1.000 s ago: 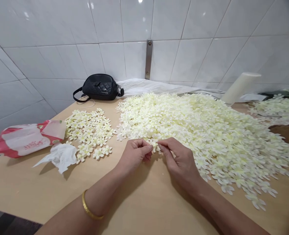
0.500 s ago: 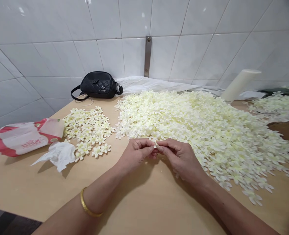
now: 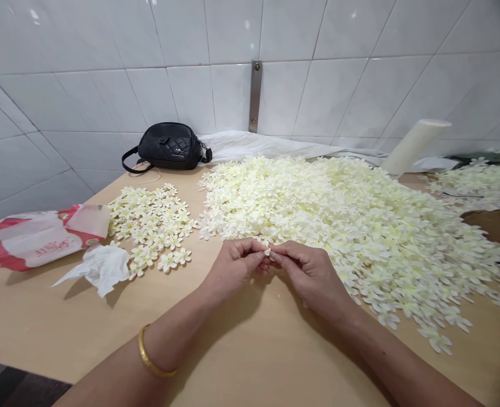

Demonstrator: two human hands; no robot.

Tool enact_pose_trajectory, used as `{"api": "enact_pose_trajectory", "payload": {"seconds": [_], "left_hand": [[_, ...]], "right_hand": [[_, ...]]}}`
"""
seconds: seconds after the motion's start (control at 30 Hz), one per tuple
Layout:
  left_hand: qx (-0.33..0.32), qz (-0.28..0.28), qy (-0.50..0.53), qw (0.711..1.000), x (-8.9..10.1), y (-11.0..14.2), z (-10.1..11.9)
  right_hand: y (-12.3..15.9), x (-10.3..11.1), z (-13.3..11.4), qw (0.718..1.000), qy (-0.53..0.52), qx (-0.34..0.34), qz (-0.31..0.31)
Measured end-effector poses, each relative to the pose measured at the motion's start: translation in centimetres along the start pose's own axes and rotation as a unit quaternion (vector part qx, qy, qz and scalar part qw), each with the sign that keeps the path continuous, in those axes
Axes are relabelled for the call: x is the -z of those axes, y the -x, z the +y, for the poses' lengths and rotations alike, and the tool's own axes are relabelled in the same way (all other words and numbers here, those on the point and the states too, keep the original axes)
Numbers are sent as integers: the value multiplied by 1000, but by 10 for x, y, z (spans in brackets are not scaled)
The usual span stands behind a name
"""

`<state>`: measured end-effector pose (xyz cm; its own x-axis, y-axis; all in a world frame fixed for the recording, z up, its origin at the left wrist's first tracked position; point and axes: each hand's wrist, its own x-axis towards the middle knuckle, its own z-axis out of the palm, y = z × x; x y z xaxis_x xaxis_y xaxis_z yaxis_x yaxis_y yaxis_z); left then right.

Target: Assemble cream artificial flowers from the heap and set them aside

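Left hand: the person's left hand [image 3: 235, 264] is pinched almost closed, thumb and index tip on one side of a tiny pale flower [image 3: 267, 252], other fingers curled under
Right hand: the right hand [image 3: 311, 274] does pretty much the same from the other side, thumb and index together on that flower
Flower in fingers: right where the fingertips meet, mostly covered by them so its shape is tough to make out, just in front of the pile's near edge
Big pile: honestly massive flower pile [image 3: 318, 198] on the worktop [image 3: 250, 362], sprawling from 12 round to 3 o'clock of the hands
Smaller batch: loose flowers [image 3: 152, 220] spread pretty flat at 10 o'clock, a narrow gap from the pile
Tissue stuff: crumpled tissue [image 3: 103, 268] at 9 o'clock, red-and-white packet [image 3: 42, 240] just past it
Bag: black bag [image 3: 169, 147] near the tiled wall, about 11 o'clock
Roll: white roll [image 3: 415, 148] leaning at 2 o'clock
Bling: gold bangle [image 3: 146, 356] on the left forearm
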<state>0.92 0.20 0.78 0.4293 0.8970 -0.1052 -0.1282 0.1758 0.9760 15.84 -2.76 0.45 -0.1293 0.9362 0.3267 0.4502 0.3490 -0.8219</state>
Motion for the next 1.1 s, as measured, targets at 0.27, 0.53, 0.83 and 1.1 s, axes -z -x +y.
{"api": "enact_pose_trajectory", "payload": {"seconds": [0.27, 0.53, 0.83, 1.1], "left_hand": [[6, 0, 2, 1000, 0, -1, -1], [34, 17, 15, 999, -3, 1, 2], [49, -1, 114, 992, -2, 1, -3], [76, 12, 144, 987, -1, -3, -5]], "right_hand": [[0, 1, -5, 998, -49, -25, -16], [1, 0, -5, 1000, 8, 11, -2], [4, -5, 3, 971, 203, 127, 14], [4, -8, -2, 974, 184, 127, 28]]}}
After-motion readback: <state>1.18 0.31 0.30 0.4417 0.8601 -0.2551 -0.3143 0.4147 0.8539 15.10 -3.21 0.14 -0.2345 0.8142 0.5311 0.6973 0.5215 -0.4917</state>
